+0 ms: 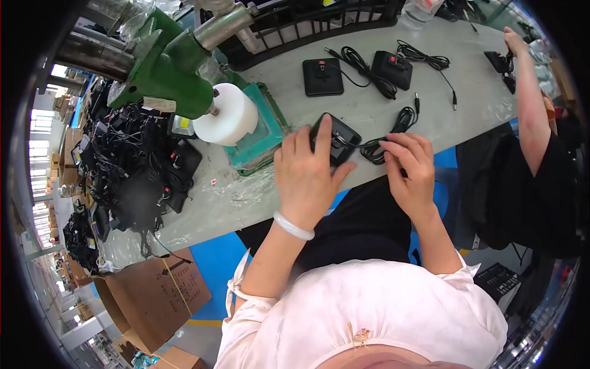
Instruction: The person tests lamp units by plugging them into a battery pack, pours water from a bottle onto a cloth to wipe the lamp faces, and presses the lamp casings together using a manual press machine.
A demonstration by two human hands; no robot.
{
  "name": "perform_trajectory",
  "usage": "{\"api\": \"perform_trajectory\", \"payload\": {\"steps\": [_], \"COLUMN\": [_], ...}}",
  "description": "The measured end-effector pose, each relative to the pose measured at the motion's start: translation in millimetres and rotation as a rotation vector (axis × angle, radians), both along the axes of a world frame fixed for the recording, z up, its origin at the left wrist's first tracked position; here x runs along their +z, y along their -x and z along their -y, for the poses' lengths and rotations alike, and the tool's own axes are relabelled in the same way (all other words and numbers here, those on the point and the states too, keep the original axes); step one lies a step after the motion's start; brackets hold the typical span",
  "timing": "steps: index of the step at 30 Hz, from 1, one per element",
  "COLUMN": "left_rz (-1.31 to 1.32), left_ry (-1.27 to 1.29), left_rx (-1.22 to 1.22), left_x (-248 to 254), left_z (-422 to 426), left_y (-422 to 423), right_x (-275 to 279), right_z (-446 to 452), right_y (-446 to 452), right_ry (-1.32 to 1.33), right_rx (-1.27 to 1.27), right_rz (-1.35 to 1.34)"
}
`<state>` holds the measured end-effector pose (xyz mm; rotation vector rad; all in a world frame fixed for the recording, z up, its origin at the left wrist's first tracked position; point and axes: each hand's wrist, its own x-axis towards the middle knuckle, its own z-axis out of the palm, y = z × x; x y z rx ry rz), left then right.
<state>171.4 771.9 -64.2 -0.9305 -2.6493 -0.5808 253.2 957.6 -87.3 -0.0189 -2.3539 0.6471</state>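
A black square device (344,140) with a cable lies on the table in front of me. My left hand (307,175) rests over its left side, fingers stretched out and thumb apart, covering part of it. Beside it is a bundled black cable (402,121) with a plug end sticking up to the right. The fingertips of my right hand (413,171) touch or hover over this bundle's lower part; the fingers are bent but apart, with no clear grip.
Left of my hands stands a green press (163,67) with a white round head (226,115) above a teal base (258,144). Cabled black devices form a heap (126,160) on the left. Two more devices (322,77) (391,69) lie farther back. A co-worker's arm (532,104) reaches in at right.
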Motion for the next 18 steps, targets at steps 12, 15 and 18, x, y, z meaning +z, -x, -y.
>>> {"api": "perform_trajectory", "payload": {"steps": [12,15,18], "left_rz": [0.227,0.205,0.162], "left_ry": [-0.214,-0.275,-0.348], "left_rx": [-0.091,-0.016,0.014], "left_x": [26.0,2.5,-5.4], "left_z": [125.5,132.8,132.3], "left_y": [31.2,34.7,36.0], "right_x": [21.4,11.9,12.2], "right_z": [92.8,101.7,102.7], "right_y": [40.9,59.1,67.1], "right_ry": [0.114,0.139,0.117], "right_rx": [0.376,0.399,0.392], "right_rz": [0.045,0.033,0.027]}}
